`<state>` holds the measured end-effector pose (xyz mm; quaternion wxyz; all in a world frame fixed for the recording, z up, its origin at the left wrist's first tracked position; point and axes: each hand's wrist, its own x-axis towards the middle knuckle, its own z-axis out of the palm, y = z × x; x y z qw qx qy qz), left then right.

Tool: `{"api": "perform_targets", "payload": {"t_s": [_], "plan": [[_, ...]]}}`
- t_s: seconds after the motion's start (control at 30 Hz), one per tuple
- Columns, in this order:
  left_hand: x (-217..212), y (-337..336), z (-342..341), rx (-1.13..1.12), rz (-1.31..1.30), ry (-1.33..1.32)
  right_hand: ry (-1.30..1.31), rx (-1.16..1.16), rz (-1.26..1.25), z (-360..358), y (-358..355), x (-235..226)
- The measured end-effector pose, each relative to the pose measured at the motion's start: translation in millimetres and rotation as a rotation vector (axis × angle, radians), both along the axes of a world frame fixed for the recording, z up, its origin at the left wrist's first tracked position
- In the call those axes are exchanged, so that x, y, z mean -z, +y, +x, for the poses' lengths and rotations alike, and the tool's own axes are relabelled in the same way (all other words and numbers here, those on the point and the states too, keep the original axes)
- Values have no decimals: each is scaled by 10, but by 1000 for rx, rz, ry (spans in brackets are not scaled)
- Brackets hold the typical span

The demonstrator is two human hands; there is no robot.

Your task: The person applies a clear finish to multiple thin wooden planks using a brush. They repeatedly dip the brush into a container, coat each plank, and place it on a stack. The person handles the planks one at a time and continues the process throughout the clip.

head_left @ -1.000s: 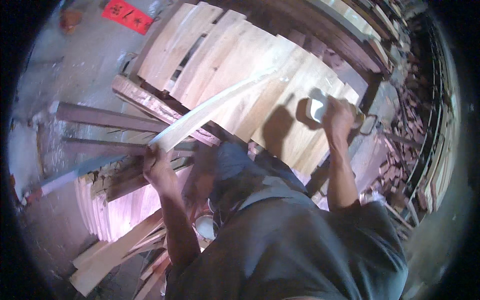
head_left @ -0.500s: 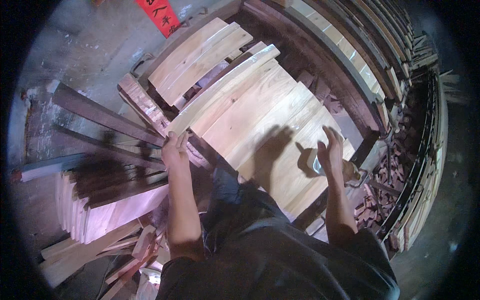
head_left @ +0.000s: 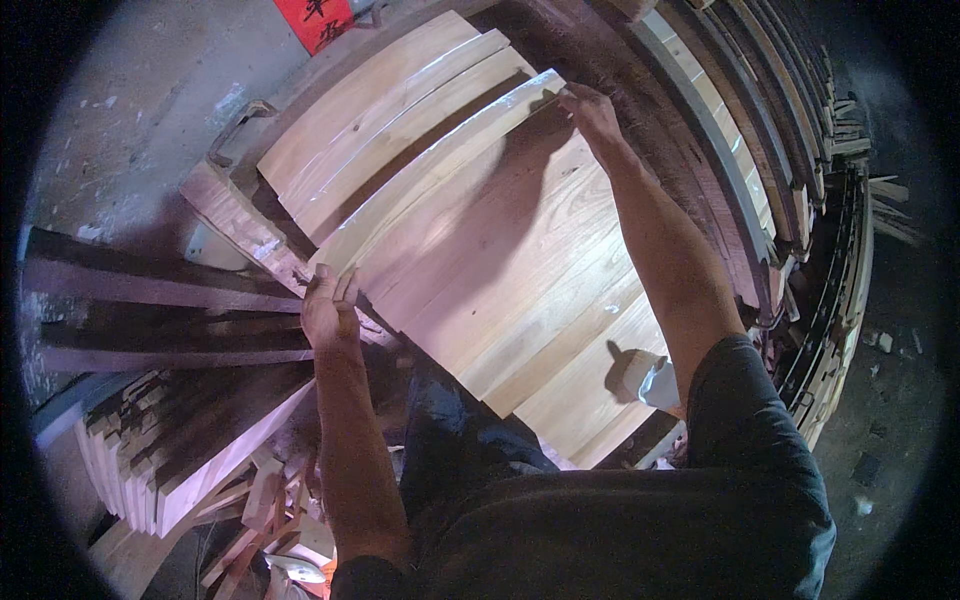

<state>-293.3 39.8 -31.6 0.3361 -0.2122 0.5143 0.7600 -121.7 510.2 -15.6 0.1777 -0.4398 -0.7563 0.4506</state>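
Note:
A long, narrow wooden board (head_left: 430, 168) lies at the far side of a row of pale planks (head_left: 500, 250). My left hand (head_left: 330, 312) grips its near-left end, with the fingers curled over the top. At the board's far-right end, my right hand (head_left: 588, 110) holds the corner, its fingers bent round the edge. A dark gap separates this board from more joined planks (head_left: 390, 110) beyond. Near my right upper arm, a whitish container (head_left: 655, 385) stands on the planks, partly hidden by the arm.
Dark, long bars (head_left: 170, 285) stick out to the left above a stack of boards (head_left: 190, 460). Wood offcuts (head_left: 265, 500) lie at the lower left. Beams and stacked lumber (head_left: 735, 130) line the right. A rough wooden block (head_left: 240, 220) sits beside the far planks.
My right hand has swung from above the near-right planks to the board's far-right end and closed on it. My left hand stays at the other end. The whole view has shifted somewhat.

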Motion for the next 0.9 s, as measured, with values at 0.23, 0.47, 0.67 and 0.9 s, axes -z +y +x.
{"api": "perform_targets", "payload": {"t_s": [0.23, 0.47, 0.67, 0.9], "plan": [[173, 77, -268, 146, -212, 203, 195, 144, -188, -154, 174, 257], [106, 206, -53, 109, -501, 219, 144, 181, -165, -237, 57, 168], [39, 269, -145, 164, -532, 243, 32, 149, -133, -265, 117, 161], [359, 114, -268, 463, -787, 562, 166, 201, -271, -200, 304, 413]]}}
